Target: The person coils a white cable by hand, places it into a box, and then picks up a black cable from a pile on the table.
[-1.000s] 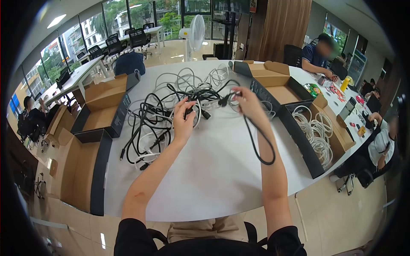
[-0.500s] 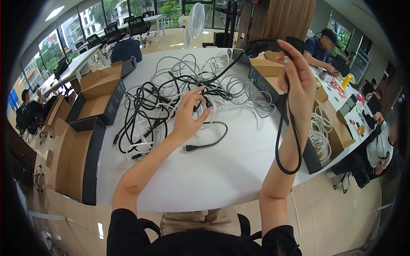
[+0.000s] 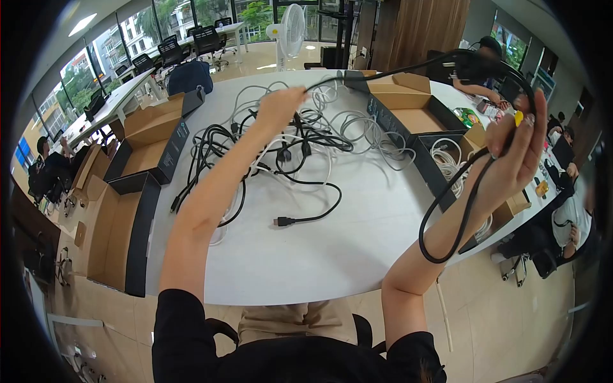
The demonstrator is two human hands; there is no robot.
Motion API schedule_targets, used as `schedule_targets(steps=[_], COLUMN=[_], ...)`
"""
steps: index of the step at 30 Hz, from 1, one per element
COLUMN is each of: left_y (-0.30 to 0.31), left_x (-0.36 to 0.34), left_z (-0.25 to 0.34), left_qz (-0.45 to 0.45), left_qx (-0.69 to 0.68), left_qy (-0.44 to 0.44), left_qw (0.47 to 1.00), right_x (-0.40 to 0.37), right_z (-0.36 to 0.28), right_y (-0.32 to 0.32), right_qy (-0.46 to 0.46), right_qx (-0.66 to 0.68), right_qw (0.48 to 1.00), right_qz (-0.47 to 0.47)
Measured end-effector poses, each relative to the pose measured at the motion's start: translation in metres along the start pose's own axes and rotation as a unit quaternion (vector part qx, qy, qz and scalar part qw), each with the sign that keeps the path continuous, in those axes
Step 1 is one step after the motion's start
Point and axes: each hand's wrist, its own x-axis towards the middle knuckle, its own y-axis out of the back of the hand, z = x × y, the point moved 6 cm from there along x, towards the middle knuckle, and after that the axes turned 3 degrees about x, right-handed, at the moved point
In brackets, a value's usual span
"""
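Note:
My right hand [image 3: 514,150] is raised at the right, its fingers closed round a black power cable [image 3: 386,73]. A loop of it hangs over my right forearm, and a dark plug [image 3: 469,67] with metal pins juts out above the hand. From there the cable stretches left to my left hand [image 3: 281,108], which is closed on it over the tangle. Below the left hand lie tangled black cables [image 3: 211,143] and grey-white cables [image 3: 377,137] on the white table [image 3: 306,268]. One black cable end with a flat connector [image 3: 285,221] points toward me.
Open cardboard boxes stand at the left, an upper box [image 3: 147,131] and a lower box [image 3: 108,239]. At the right are another open box [image 3: 415,108] and one holding coiled white cables [image 3: 447,156]. Beyond are a white fan [image 3: 292,30] and people at another table.
My left hand has moved up and away and closed on the black cable. My right hand has swung right and down, drawing the cable out into a long span between both hands.

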Motion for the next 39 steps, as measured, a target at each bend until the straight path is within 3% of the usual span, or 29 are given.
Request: schedule_targets(steps=[2, 4, 6, 9, 12, 15, 16, 19, 22, 24, 26, 27, 28, 29, 31, 33, 34, 35, 37, 39], left_y=[0.027, 0.072, 0.120, 0.163, 0.171, 0.139, 0.127, 0.108, 0.073, 0.027, -0.009, -0.030, -0.045, -0.053, -0.028, -0.034, -0.018, 0.005, 0.044, 0.073], left_x=[0.025, 0.050, 0.072, 0.084, 0.077, 0.063, 0.062, 0.046, 0.035, 0.026, 0.011, 0.007, 0.005, 0.006, 0.018, 0.039, 0.050, 0.059, 0.071, 0.077], left_z=[-0.007, -0.005, -0.003, 0.003, 0.006, -0.031, -0.046, -0.053, -0.057, -0.065, -0.052, -0.052, -0.057, -0.056, -0.027, -0.045, -0.040, -0.030, -0.021, -0.003], left_qz=[0.060, 0.207, 0.281, 0.302, 0.307, 0.270, 0.202, 0.120, 0.059, 0.028, -0.059, -0.086, -0.059, -0.030, -0.054, -0.125, -0.129, -0.130, -0.066, -0.099], left_qx=[0.007, -0.007, -0.004, 0.004, 0.108, 0.142, 0.101, 0.005, -0.044, -0.087, -0.133, -0.165, -0.157, -0.152, -0.284, -0.303, -0.302, -0.299, -0.339, -0.416], left_qy=[0.030, 0.010, 0.011, -0.031, -0.038, 0.000, 0.041, 0.110, 0.122, 0.064, 0.063, 0.019, 0.013, 0.005, 0.026, 0.144, 0.133, 0.125, 0.221, 0.232], left_qw=[0.998, 0.978, 0.960, 0.953, 0.945, 0.952, 0.973, 0.987, 0.990, 0.994, 0.987, 0.982, 0.986, 0.988, 0.957, 0.934, 0.935, 0.937, 0.912, 0.874], right_x=[0.004, 0.010, 0.014, 0.015, 0.015, 0.016, 0.019, 0.021, 0.019, 0.016, 0.013, 0.011, 0.008, 0.012, 0.013, 0.010, 0.010, 0.011, 0.014, 0.013], right_z=[-0.004, -0.006, 0.000, 0.015, 0.016, -0.009, -0.019, -0.036, -0.060, -0.080, -0.107, -0.121, -0.132, -0.139, -0.140, -0.123, -0.114, -0.101, -0.076, -0.051], right_y=[0.013, 0.028, 0.036, 0.047, 0.050, 0.062, 0.070, 0.081, 0.095, 0.122, 0.140, 0.144, 0.149, 0.165, 0.182, 0.208, 0.202, 0.195, 0.190, 0.188], right_qy=[-0.003, -0.002, -0.011, -0.037, -0.026, 0.044, 0.045, 0.075, 0.104, 0.134, 0.180, 0.216, 0.228, 0.204, 0.172, 0.131, 0.132, 0.126, 0.086, 0.053], right_qx=[0.019, 0.012, 0.002, 0.015, 0.015, -0.004, -0.006, -0.006, -0.008, 0.003, 0.002, -0.012, -0.057, -0.040, -0.091, -0.125, -0.153, -0.162, -0.169, -0.183], right_qw=[1.000, 1.000, 1.000, 0.998, 0.998, 0.991, 0.993, 0.992, 0.988, 0.981, 0.973, 0.966, 0.954, 0.971, 0.973, 0.948, 0.936, 0.935, 0.945, 0.951], right_qz=[0.021, 0.021, 0.025, 0.038, 0.064, 0.123, 0.109, 0.102, 0.117, 0.141, 0.144, 0.144, 0.186, 0.116, 0.121, 0.261, 0.288, 0.290, 0.265, 0.243])
